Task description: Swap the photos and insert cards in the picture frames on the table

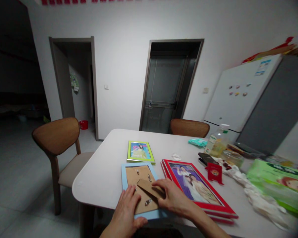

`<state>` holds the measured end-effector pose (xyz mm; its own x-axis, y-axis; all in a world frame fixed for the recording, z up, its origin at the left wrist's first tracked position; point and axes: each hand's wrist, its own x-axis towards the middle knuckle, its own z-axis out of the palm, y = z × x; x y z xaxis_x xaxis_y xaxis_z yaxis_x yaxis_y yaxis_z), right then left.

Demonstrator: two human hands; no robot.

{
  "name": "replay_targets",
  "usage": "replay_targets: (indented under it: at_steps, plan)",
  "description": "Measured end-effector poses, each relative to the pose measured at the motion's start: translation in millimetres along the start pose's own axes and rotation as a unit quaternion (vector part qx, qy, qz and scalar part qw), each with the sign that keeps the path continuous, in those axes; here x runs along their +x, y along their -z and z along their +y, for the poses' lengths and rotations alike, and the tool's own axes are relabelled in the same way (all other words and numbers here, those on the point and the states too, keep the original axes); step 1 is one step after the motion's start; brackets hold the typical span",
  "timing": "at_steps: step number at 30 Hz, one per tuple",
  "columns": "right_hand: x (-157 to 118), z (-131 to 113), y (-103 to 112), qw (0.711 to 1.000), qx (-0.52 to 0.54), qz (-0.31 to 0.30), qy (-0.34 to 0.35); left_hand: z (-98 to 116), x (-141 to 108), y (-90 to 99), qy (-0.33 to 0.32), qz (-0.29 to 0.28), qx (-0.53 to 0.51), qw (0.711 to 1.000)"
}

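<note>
1. Your right hand (173, 198) has thumb and fingers pinched on the brown stand flap (150, 188), which is tilted up off the backing board (131, 175).
2. Your left hand (126, 208) lies spread over the board's lower left and the frame's edge, gripping nothing that shows.
3. Under both hands is the blue frame (123, 175), back up on the table (101, 172), close to its near edge. The board sits within the rim, with metal clips (148, 201) around it. Whether they are fastened, you cannot tell from here.
4. As a judgement, the blue frame is partway: board in place, back yet to be settled, the flap in hand.
5. Just beyond it, the green frame (140, 152) lies photo up and looks complete. Whether the two frames touch is unclear.
6. Just to the right, the red frames (196, 185) are stacked. The top one lies photo up and looks finished; the lower one's face is hidden. They leave your right hand little room.
7. Your wider room is leftward, where pale tabletop runs to a rounded corner. Mind that edge and the near one.
</note>
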<state>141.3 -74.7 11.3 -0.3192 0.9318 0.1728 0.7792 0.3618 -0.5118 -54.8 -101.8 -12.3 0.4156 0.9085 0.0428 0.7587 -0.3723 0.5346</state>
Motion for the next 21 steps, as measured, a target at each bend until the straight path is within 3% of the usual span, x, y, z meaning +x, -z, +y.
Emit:
replay_targets:
  at_steps: [7,11,15,21]
  plan:
    - [2.8,7.2,-21.7,0.999,-0.022,0.029,0.028,-7.7,2.6,3.4,-0.017,-0.007,0.024,1.0]
    - [-3.2,-0.2,-22.5,0.998,-0.034,0.025,0.052,-14.6,0.6,-1.6,-0.035,0.024,0.024,0.999]
    - [2.8,1.4,-24.3,0.995,-0.032,0.06,0.078,-16.3,-1.5,-3.8,-0.07,0.016,0.034,0.997]
    - [11.9,9.7,-33.2,0.995,-0.067,0.035,0.065,-17.3,-1.6,-7.1,-0.073,0.025,0.037,0.996]
